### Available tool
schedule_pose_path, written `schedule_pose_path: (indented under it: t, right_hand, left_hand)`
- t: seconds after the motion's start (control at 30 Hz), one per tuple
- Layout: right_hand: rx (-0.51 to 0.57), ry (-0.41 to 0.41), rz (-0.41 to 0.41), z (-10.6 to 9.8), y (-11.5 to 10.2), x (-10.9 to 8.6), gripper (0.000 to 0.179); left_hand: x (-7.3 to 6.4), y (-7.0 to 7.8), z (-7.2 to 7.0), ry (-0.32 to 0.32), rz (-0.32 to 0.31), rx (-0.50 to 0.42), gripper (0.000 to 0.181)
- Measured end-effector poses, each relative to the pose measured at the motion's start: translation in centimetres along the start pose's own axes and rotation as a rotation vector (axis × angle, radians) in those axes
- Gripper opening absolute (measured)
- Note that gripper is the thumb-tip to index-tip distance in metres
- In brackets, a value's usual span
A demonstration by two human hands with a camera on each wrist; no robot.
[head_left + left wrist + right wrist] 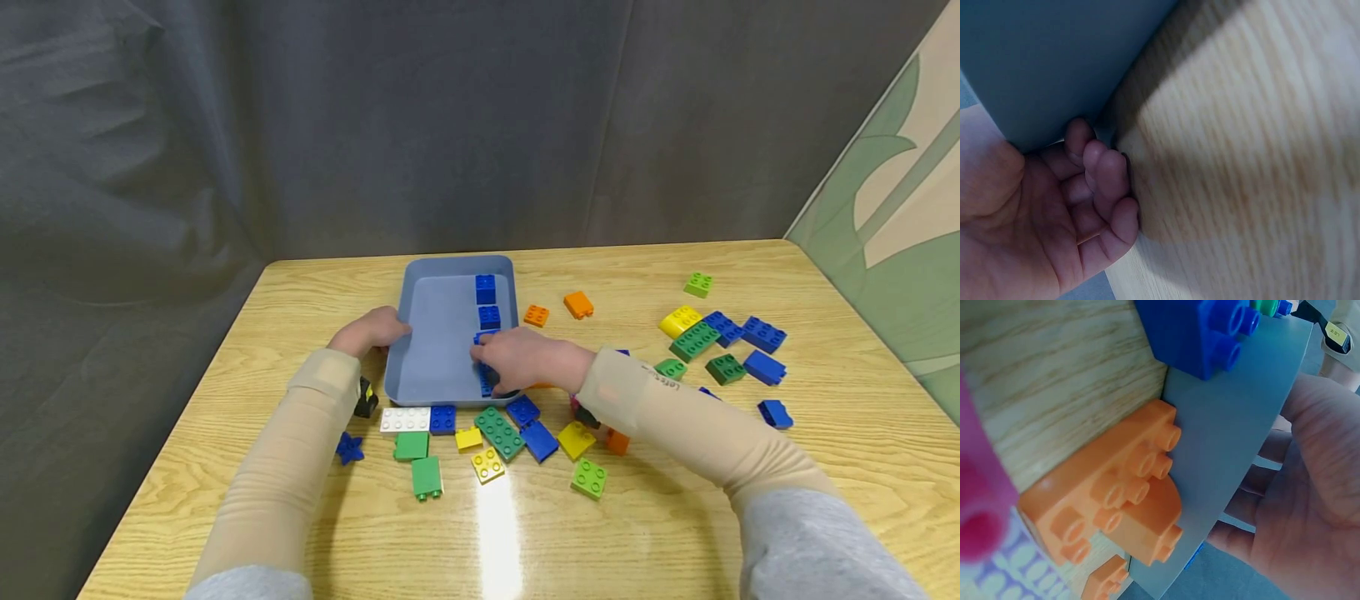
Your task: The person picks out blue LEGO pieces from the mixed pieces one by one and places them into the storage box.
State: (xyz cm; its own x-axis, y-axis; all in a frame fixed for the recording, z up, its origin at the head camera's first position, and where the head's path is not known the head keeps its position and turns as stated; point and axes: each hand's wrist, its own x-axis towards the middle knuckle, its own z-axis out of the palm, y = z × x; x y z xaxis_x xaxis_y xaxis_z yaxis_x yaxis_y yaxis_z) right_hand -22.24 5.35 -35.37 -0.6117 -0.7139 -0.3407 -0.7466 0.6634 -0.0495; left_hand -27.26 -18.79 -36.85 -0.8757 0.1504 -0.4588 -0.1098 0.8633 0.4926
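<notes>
Presently, the tray [435, 342] is gripped at its left rim by the left hand [372, 328]; blue bricks [486, 289] are lined inside its right wall, partly covered by the right hand [523, 358], whose grip cannot be determined.

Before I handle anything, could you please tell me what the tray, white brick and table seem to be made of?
Tray: probably satin plastic; thin walls, rounded corners. White brick: likely smooth, hard plastic; moulded studs show. Table: wood or wood-look laminate, glossy; visible grain, bright reflection.
</notes>
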Motion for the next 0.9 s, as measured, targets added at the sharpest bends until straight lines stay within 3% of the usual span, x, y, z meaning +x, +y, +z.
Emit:
schedule_pose_path:
  t: [0.33, 0.73, 0.9]
  right_hand:
    - [0.031, 0.042, -0.017, -0.3, 0.5, -0.6, 0.048]
    - [0.136, 0.319, -0.083, -1.7, 2.8, -3.9, 0.032]
    - [0.199, 0.371, -0.041, -1.7, 4.4, -5.5, 0.033]
  left_hand:
    - [0.0, -0.1, 0.0, -0.002, -0.012, -0.001, 0.031]
    - [0.1, -0.1, 0.0, -0.003, -0.006, 0.027, 0.027]
    - [0.3, -0.2, 0.1, -0.002, -0.009, 0.026, 0.028]
